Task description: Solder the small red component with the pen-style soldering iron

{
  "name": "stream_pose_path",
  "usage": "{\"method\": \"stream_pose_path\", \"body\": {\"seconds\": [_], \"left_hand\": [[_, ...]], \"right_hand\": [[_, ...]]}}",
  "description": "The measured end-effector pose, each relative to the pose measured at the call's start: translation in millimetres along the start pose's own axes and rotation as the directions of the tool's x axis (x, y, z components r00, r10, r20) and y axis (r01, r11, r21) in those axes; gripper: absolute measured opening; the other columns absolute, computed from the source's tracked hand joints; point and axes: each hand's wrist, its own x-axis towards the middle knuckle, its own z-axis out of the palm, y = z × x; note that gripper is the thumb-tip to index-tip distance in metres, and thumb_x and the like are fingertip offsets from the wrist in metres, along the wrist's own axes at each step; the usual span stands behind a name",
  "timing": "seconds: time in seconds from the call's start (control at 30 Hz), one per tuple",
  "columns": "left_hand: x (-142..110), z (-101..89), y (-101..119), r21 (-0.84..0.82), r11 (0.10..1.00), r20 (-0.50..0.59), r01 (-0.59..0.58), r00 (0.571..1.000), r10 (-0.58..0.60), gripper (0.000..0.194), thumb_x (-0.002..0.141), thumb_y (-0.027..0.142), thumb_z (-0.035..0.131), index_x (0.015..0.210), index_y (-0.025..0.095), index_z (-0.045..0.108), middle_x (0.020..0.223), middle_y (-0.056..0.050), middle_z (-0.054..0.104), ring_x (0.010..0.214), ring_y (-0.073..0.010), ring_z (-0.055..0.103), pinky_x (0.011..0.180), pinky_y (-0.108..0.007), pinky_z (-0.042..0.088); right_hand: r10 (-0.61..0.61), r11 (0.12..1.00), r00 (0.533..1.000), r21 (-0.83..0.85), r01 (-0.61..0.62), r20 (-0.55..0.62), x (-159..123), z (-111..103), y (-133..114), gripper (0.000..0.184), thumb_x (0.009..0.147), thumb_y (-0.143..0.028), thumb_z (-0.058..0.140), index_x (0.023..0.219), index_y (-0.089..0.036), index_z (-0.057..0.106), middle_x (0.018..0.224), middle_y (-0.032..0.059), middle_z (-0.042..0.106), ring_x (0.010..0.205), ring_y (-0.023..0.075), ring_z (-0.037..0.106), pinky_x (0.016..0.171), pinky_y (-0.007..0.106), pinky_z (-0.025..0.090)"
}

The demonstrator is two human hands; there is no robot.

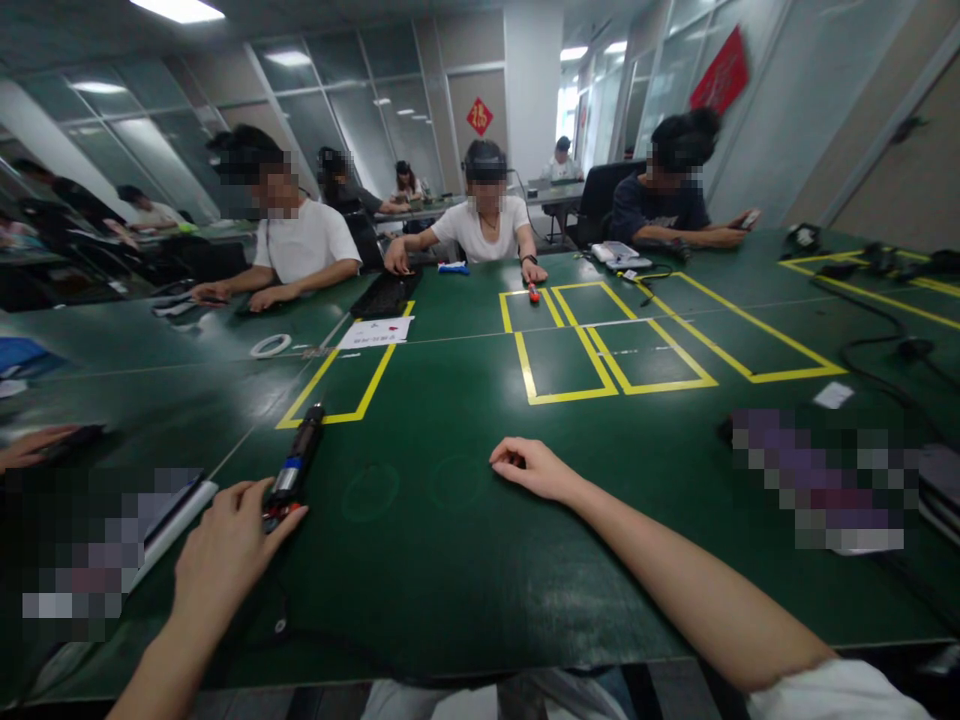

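Note:
My left hand (229,540) rests at the near end of a cylindrical tool that looks like an electric screwdriver (295,460). The tool is black with a silver section, a blue band and red parts, and it lies slanted on the green table. My thumb and fingers sit on either side of its red end, partly hiding it. Over the table's middle, my right hand (536,470) is curled with its fingertips drawn in. A dark hollow shows between the fingers; whatever they may hold cannot be made out.
Yellow tape rectangles (574,400) mark the green table (450,600). A white tape roll (270,346), a paper sheet (376,332) and a black tray (386,292) lie farther off. Blurred flat objects flank me, cables (885,390) run at right, and several people sit around.

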Motion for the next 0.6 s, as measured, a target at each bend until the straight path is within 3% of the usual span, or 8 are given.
{"method": "stream_pose_path", "body": {"seconds": [0.1,0.2,0.37,0.5,0.6], "left_hand": [[-7,-11.9,16,0.095,0.991,-0.064,-0.089,0.993,0.095,0.054,0.086,0.056,0.029,0.109,0.013,0.053,0.122,-0.018,0.050,0.102,-0.0354,0.054,0.082,-0.046,0.045],[-8,-11.6,23,0.138,0.983,-0.085,-0.117,0.988,0.130,0.042,0.086,0.049,0.029,0.100,0.019,0.055,0.121,-0.013,0.053,0.104,-0.0340,0.052,0.085,-0.047,0.043],[-7,-11.8,25,0.134,0.985,-0.118,-0.105,0.986,0.121,0.040,0.087,0.045,0.027,0.090,0.019,0.057,0.116,-0.012,0.057,0.103,-0.0322,0.053,0.090,-0.047,0.040],[-3,-25.0,43,0.002,0.995,-0.103,-0.096,0.990,0.096,0.042,0.088,0.046,0.028,0.100,0.019,0.058,0.118,-0.013,0.058,0.106,-0.0321,0.054,0.093,-0.047,0.040],[4,-33.6,74,-0.250,0.963,0.006,-0.101,0.994,0.106,0.041,0.088,0.050,0.032,0.107,0.021,0.055,0.108,-0.009,0.064,0.097,-0.0269,0.060,0.086,-0.040,0.045]], "right_hand": [[0.005,1.000,1.000,0.000,-0.005,0.001,0,0,-1,0.012,0.085,-0.020,0.057,0.092,-0.015,0.065,0.085,0.0032,0.066,0.076,0.0140,0.060,0.070,0.024,0.045],[0.001,1.000,1.000,-0.003,-0.001,-0.001,0,0,0,0.011,0.085,-0.020,0.057,0.092,-0.016,0.065,0.086,0.0031,0.066,0.076,0.0143,0.060,0.070,0.025,0.045],[0.004,1.000,1.000,0.008,-0.004,-0.004,0,0,0,0.011,0.085,-0.020,0.057,0.091,-0.016,0.065,0.085,0.0031,0.066,0.076,0.0147,0.060,0.070,0.025,0.045],[-0.003,1.000,1.000,0.002,0.003,-0.003,0,0,1,0.011,0.085,-0.021,0.057,0.092,-0.016,0.065,0.084,0.0027,0.066,0.075,0.0141,0.060,0.070,0.025,0.045],[-0.004,1.000,1.000,0.003,0.004,-0.007,1,1,4,0.011,0.085,-0.022,0.057,0.090,-0.016,0.066,0.082,0.0020,0.065,0.074,0.0136,0.059,0.069,0.024,0.044]]}}
